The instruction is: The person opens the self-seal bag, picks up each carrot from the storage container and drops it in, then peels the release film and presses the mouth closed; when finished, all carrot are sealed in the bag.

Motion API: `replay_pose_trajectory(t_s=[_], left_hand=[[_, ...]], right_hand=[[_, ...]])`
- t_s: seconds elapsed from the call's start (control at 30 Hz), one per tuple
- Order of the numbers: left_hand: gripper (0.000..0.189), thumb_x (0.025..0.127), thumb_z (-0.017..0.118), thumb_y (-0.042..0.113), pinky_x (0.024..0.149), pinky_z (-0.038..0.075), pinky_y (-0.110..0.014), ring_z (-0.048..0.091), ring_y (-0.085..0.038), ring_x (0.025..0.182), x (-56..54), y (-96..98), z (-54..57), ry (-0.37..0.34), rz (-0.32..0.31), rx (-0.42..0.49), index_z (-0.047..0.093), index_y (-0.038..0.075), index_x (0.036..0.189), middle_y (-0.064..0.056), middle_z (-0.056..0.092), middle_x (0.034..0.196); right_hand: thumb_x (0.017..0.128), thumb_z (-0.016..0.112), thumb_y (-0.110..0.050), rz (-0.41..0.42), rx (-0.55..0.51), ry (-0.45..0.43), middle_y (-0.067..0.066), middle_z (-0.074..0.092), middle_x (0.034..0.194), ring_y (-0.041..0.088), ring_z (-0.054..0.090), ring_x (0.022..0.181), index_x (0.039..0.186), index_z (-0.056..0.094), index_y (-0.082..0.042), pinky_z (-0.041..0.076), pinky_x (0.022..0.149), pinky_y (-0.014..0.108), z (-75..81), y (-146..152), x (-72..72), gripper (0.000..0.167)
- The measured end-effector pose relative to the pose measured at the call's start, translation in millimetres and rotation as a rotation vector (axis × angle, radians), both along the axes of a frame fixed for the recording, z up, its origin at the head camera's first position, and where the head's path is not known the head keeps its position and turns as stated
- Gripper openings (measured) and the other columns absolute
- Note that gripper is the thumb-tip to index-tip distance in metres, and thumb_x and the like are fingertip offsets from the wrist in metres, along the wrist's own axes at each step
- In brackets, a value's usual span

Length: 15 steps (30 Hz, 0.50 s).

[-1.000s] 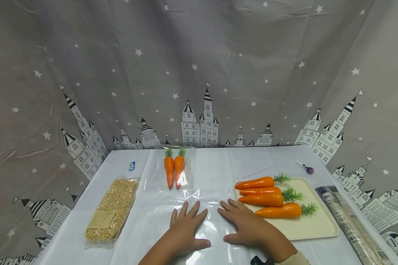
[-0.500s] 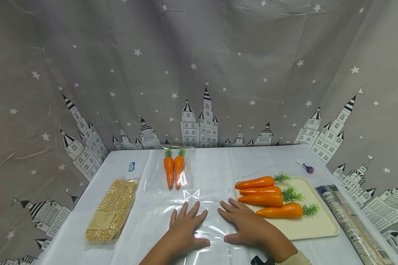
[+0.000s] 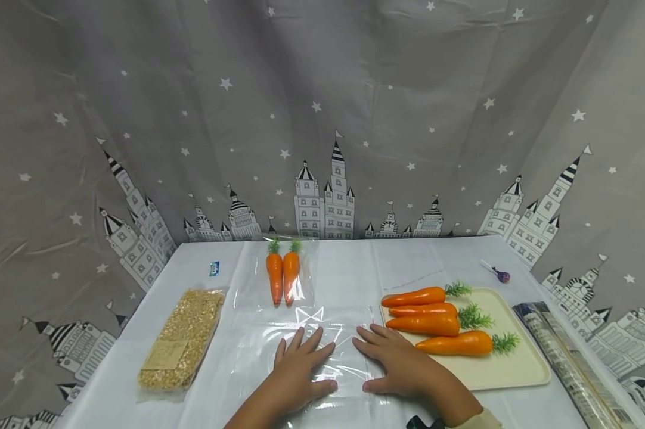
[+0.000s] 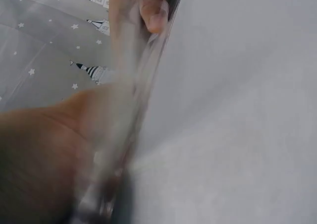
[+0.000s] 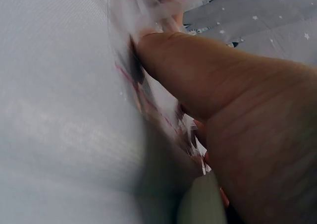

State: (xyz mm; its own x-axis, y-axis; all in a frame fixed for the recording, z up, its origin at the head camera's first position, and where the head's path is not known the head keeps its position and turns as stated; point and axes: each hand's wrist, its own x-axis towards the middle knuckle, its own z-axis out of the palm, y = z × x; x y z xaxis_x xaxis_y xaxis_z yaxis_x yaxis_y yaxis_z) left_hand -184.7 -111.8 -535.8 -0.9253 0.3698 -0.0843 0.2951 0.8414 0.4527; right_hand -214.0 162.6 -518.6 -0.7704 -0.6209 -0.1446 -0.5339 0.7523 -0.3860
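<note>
A flat clear plastic bag (image 3: 349,411) lies on the white table in front of me, glossy with reflections. My left hand (image 3: 295,372) rests on its left part in the head view, fingers spread and palm down. On the right side my right hand (image 3: 403,363) lies the same way, thumb pointing toward the left one. Its wrist is close to a cream tray (image 3: 515,372) bearing several orange carrots (image 3: 427,323) with green tops. The left wrist view has blurred clear film beside the left hand (image 4: 54,149); the right wrist view shows film by the right hand (image 5: 223,100).
Two carrots (image 3: 274,277) lie in another clear bag behind the hands. At left is a bag of grain (image 3: 180,333) with a small blue packet (image 3: 214,269) behind it. A lollipop (image 3: 501,275) and a long wrapped roll (image 3: 569,363) lie on the right.
Both hands stay nearly in place on the bag, and the reflections on the film shift. The front carrot on the tray has slid slightly to the right.
</note>
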Motion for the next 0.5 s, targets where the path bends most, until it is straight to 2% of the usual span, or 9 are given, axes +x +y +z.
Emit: replay_pose_trajectory(t_s=[0.3,0.5], left_hand=[[0.064,0.09,0.072,0.056,0.115,0.009,-0.084,0.021,-0.052,0.157,0.3,-4.0,-4.6,0.05,-0.003,0.083,0.061,0.031,0.148,-0.008,0.042,0.167],[0.053,0.096,0.067,0.052,0.115,0.007,-0.083,0.023,-0.05,0.156,1.5,-5.3,-1.6,0.065,0.01,0.138,0.063,0.032,0.145,-0.007,0.045,0.165]], right_hand=[[0.087,0.066,-0.074,0.001,-0.006,-0.001,-0.01,0.03,0.171,0.032,0.022,0.161,0.161,0.039,-0.039,0.023,0.125,0.066,-0.2,0.9,-0.4,0.086],[0.086,0.066,-0.075,-0.008,-0.022,-0.019,-0.011,0.031,0.171,0.033,0.022,0.161,0.16,0.04,-0.04,0.023,0.124,0.068,-1.0,0.3,-1.4,0.086]])
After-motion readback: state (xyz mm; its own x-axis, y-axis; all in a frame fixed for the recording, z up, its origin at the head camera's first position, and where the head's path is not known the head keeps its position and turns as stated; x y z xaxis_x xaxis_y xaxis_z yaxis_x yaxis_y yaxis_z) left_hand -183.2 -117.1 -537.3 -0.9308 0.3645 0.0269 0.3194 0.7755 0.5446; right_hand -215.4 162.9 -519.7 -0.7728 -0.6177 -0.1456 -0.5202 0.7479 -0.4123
